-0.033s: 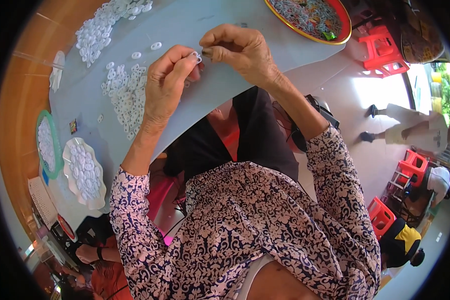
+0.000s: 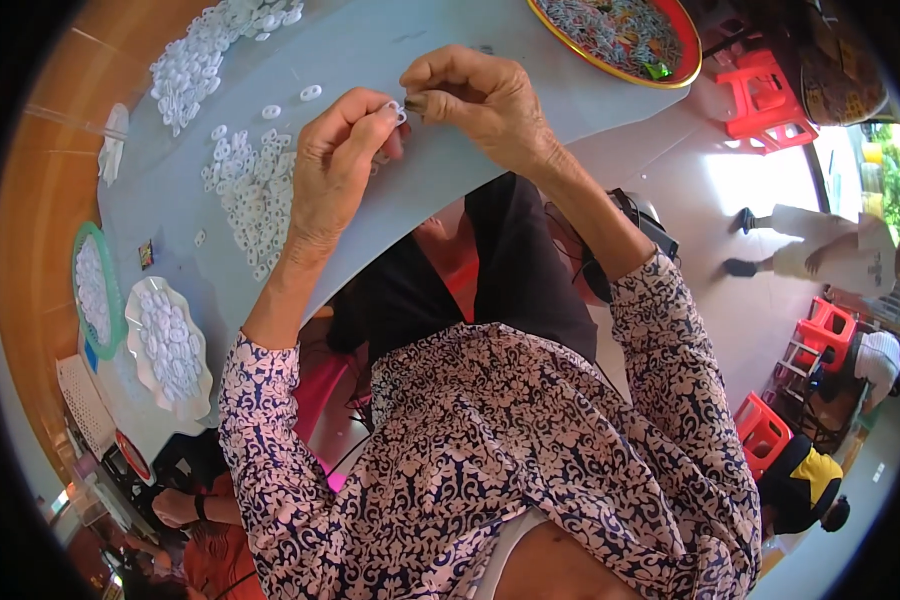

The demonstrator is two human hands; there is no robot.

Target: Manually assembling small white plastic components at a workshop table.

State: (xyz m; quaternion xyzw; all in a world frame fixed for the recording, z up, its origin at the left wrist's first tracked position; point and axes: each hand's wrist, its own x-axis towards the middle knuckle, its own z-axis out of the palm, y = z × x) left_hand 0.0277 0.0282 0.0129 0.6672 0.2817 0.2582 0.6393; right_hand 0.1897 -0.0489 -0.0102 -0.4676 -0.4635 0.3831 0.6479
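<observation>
Above the near edge of the grey table, both my hands meet. My left hand [image 2: 342, 150] is closed, pinching a small white oval plastic piece [image 2: 398, 112] with a hole in it between thumb and fingertips. Close against that piece, the thumb and forefinger of my right hand [image 2: 485, 105] are curled together; whatever they hold is too small to make out. Beside my left wrist lies a spread of similar white pieces [image 2: 255, 205], and two single ones [image 2: 310, 92] sit farther off.
A bigger heap of white pieces [image 2: 190, 75] lies at the far left. A scalloped white dish [image 2: 202, 385] and a green basket [image 2: 120, 300] hold more. At the far right stands a red, gold-rimmed tray [image 2: 695, 60] of small grey parts. Red stools [image 2: 765, 100] and other people are around.
</observation>
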